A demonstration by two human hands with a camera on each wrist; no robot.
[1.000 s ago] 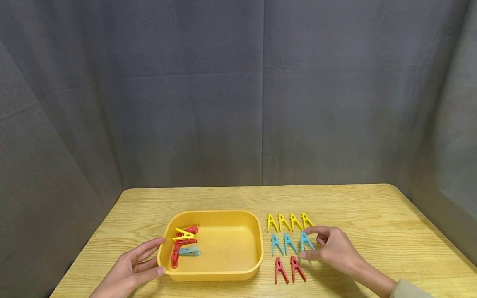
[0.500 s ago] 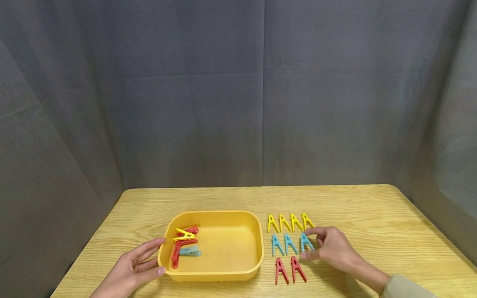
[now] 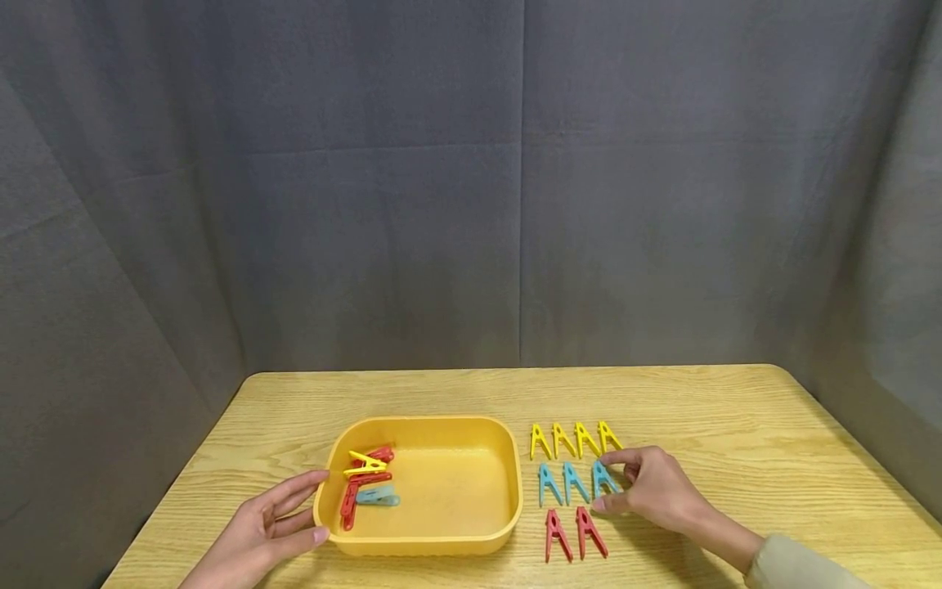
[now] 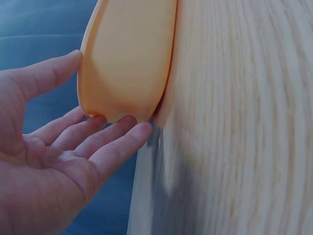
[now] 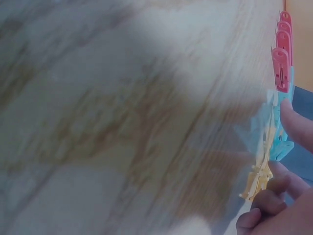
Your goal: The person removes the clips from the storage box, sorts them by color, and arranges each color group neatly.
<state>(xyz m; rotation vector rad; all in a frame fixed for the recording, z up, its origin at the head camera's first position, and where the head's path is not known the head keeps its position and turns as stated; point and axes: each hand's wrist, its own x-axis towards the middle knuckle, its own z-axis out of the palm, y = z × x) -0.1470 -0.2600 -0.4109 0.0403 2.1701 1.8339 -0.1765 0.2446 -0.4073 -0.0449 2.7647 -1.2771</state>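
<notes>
My left hand (image 3: 257, 532) is at the left end of the yellow tray (image 3: 423, 546), its extended fingertips and thumb touching the rim. In the left wrist view the fingers (image 4: 117, 142) reach under the tray's end and the thumb meets its edge. Near the table's right side, my right hand (image 3: 655, 495) pinches a blue clothespin (image 3: 601, 478) between thumb and index finger. That clothespin stands at the right end of a row, beside two more blue clothespins (image 3: 549, 484). The right wrist view shows the blue clothespin (image 5: 281, 149) between thumb and index finger.
Behind the blue row stand several yellow clothespins (image 3: 565, 442); in front are two red clothespins (image 3: 558, 536). Inside the tray's left end lie red clothespins (image 3: 349, 503), a yellow clothespin (image 3: 366, 464) and a pale blue clothespin (image 3: 379, 496). A grey curtain (image 3: 383, 245) hangs behind the table (image 3: 699, 401).
The pinched blue clothespin has shifted very slightly left, closer to the other blue clothespins. My left hand keeps its place at the tray.
</notes>
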